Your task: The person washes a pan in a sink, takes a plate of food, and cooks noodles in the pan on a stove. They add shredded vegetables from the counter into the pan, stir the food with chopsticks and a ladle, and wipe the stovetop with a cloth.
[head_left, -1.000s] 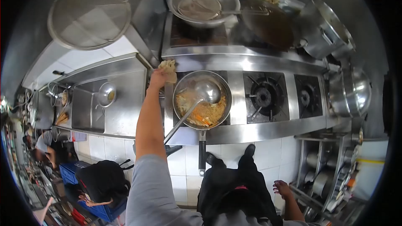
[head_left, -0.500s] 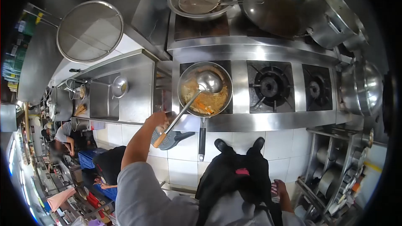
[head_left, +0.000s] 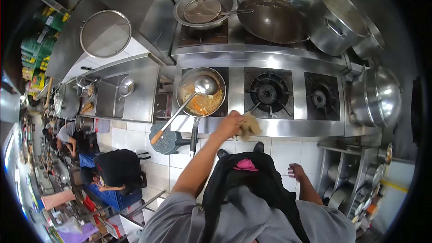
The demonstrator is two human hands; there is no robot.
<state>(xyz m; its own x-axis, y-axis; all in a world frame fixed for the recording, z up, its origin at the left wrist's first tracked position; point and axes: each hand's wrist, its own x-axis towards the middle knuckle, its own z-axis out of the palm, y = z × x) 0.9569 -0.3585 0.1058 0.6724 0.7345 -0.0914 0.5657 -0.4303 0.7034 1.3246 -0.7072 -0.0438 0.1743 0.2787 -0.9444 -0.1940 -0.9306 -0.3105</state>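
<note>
My left hand [head_left: 231,124] is closed around a tan cloth [head_left: 250,126] at the front edge of the steel stove [head_left: 279,127], right of the pan. The frying pan [head_left: 216,112] sits on the left burner with food [head_left: 202,104] in it, including orange strips. A ladle [head_left: 205,85] rests in the pan, its wooden-ended handle [head_left: 157,137] sticking out past the rim to the lower left. The pan's dark handle [head_left: 194,138] points toward me. My right hand [head_left: 296,171] hangs by my side over the floor, holding nothing, fingers apart.
Two more burners [head_left: 266,93] lie right of the pan. Behind stand a basin [head_left: 180,11] with a strainer, a dark wok [head_left: 274,20] and a tall pot [head_left: 330,40]. A sink [head_left: 110,108] is at left, a grey stool [head_left: 167,141] below the pan. A person [head_left: 118,168] bends at lower left.
My left hand has moved right, from left of the pan to its right side, and the cloth now shows in it. My right hand has risen slightly. The view has shifted.
</note>
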